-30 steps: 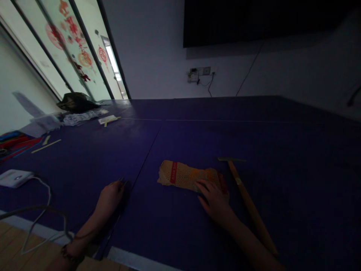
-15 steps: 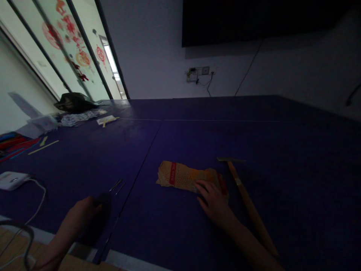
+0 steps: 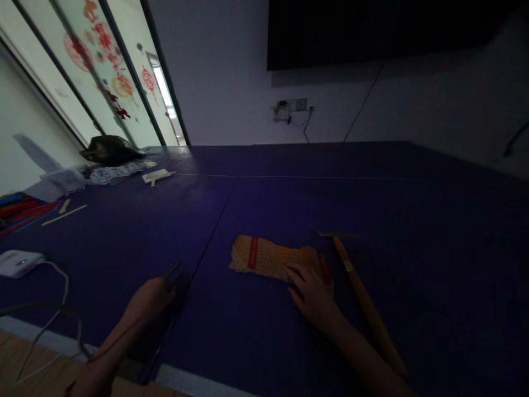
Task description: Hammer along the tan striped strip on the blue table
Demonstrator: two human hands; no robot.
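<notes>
On the purple tabletop lies a torn piece of brown patterned packaging (image 3: 264, 259) with red bands. My right hand (image 3: 312, 295) rests on its near right side, fingers stretched and thumb apart, so it is open. Just right of that hand is a hammer (image 3: 363, 292) with a wooden handle and a narrow metal head. My left hand (image 3: 151, 300) reaches over several thin metal pieces (image 3: 171, 270) that look like nails. Its fingertips are bent down in shadow, and whether they grip a piece is hidden.
A white device (image 3: 19, 263) with a cable lies at the left edge. Behind it are red and blue items (image 3: 25, 209) and pale strips (image 3: 64, 215). A dark bag (image 3: 109, 150) sits at the far left. A black screen (image 3: 372, 33) hangs on the wall.
My left hand has moved right and forward, up to the thin metal pieces, and now covers part of them. My right hand, the packaging and the hammer stay put.
</notes>
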